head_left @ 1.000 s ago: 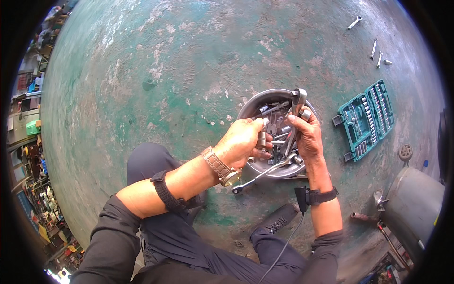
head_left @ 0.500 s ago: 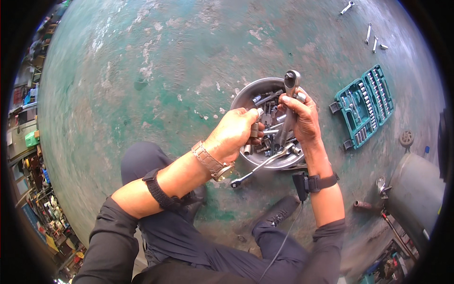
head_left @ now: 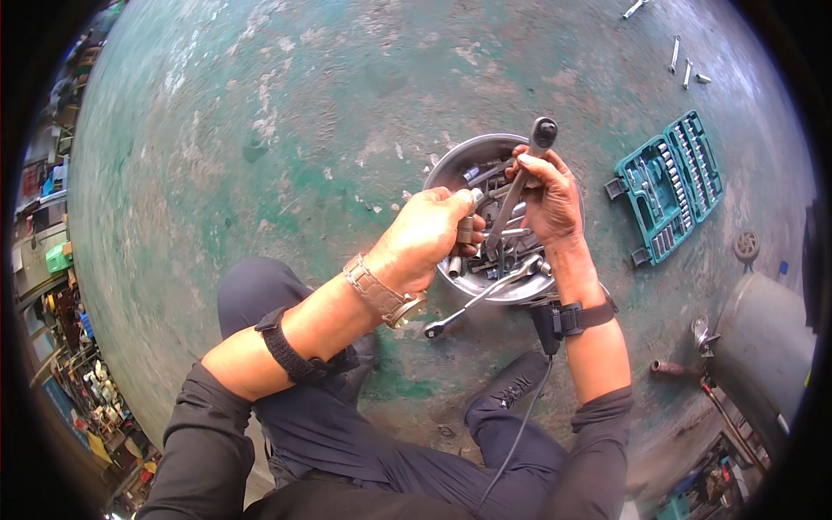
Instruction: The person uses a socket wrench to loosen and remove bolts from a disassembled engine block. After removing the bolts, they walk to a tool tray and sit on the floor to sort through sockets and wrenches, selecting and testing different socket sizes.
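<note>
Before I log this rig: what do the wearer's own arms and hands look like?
Left hand and right hand: ungloved. Dark charcoal fabric sleeves, bunched up. Left arm: metal-link wristwatch, black textile strap farther up. Right arm: black band with black boxy module, thin grey cable running from it.

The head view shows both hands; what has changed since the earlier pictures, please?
The ratchet in the right hand leans further, head swung rightward; the socket seen there earlier no longer shows. The left hand still holds sockets; the bowl and teal case stay put.
</note>
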